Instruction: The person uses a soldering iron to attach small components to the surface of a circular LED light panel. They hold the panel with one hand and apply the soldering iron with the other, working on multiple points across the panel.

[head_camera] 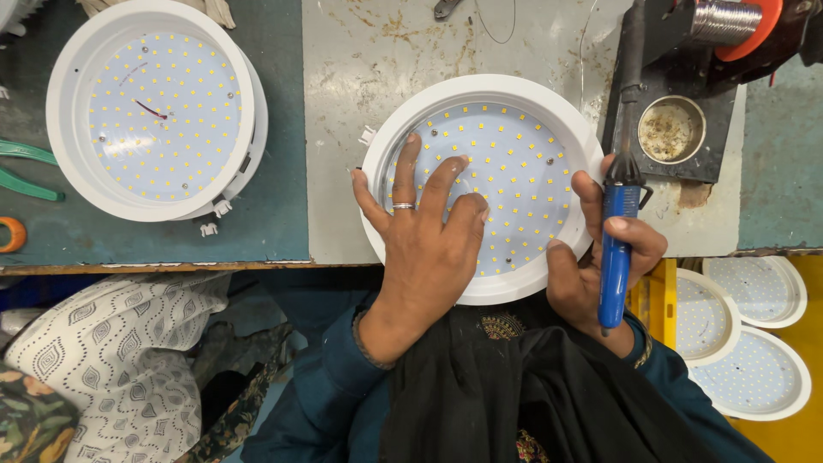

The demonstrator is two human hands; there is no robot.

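We've got L hand (429,236) spread flat on LED panel (484,184) in round white housing; R hand (604,266) gripping blue-handled soldering iron (619,214), thumb on rim, on tabletop (343,103).

No packages, labels, signs or screens observed anywhere around the hands or on the surface.

The worktop (343,129) carries two round white lamps (484,184) (154,107), green pliers (26,171) and a soldering stand (677,129).
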